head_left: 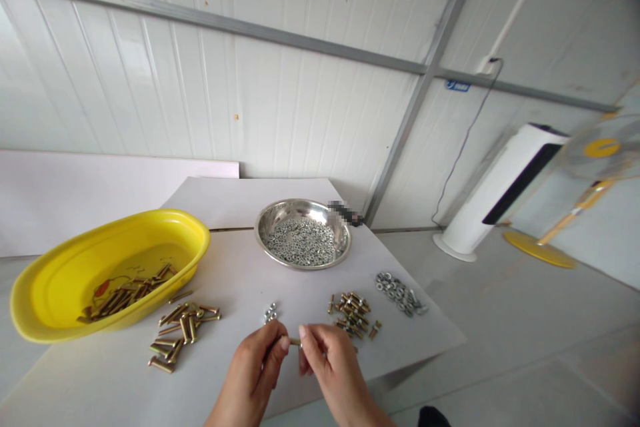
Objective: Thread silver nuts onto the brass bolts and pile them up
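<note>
- Here, the left hand (253,370) and right hand (333,363) both grip a short brass bolt (295,341)
- Small steel nuts (271,312) lie just beyond, on the bench (300,293)

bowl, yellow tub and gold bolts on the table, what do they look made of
The bowl looks like stainless steel: bright, silvery, polished, with soft reflections. The tub looks like moulded plastic: glossy opaque yellow with a thick rounded lip. The bolts look metal with a yellow-gold sheen, probably plated steel, though brass can't be ruled out.
</note>
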Tool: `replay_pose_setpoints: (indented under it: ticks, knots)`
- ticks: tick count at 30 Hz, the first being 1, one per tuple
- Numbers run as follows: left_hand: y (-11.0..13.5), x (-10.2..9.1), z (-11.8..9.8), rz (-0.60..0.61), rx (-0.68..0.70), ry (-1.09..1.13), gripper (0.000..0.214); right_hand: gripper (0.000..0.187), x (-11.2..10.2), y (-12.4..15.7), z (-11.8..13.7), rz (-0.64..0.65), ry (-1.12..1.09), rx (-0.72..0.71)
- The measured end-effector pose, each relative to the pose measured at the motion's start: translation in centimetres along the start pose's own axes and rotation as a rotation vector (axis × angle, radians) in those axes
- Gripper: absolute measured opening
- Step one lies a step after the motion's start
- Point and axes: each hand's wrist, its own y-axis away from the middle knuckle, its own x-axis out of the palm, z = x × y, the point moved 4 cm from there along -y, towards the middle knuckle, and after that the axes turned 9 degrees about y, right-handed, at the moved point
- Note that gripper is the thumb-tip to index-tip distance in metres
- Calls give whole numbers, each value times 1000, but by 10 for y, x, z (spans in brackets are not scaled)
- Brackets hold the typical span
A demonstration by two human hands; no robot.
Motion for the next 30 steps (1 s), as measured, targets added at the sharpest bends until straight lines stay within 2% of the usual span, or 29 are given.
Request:
replay_pose_setpoints:
  ticks: [3, 6, 9, 12, 17, 20, 25, 27, 30]
  knots:
    - [1, 1, -2, 6, -9, 6, 36, 66, 6, 0, -6, 50, -145, 104]
    - [0, -1, 5, -38, -61, 77, 38, 63, 2, -1, -5, 8, -231, 117]
    - [-2, -4, 15, -69, -134, 154, 40, 39, -6, -3, 0, -66, -244, 48]
    - [-4, -6, 23, -90, -184, 248, 42, 16, -9, -5, 5, -79, -185, -54]
    - [-5, -4, 26, -75, -227, 326, 44, 29, -9, -8, 7, -137, -65, -156]
    - [-5, -4, 25, -71, -199, 284, 44, 22, -9, -8, 5, -158, -44, -147]
    - [-5, -7, 17, -81, -131, 168, 40, 10, -6, -6, 5, -121, -40, -109]
    - [-5, -6, 12, -85, -92, 112, 39, 18, -3, -4, 5, -95, -49, -79]
    - [-3, -4, 2, -84, -25, 41, 37, 41, 5, -2, 2, -50, -63, -23]
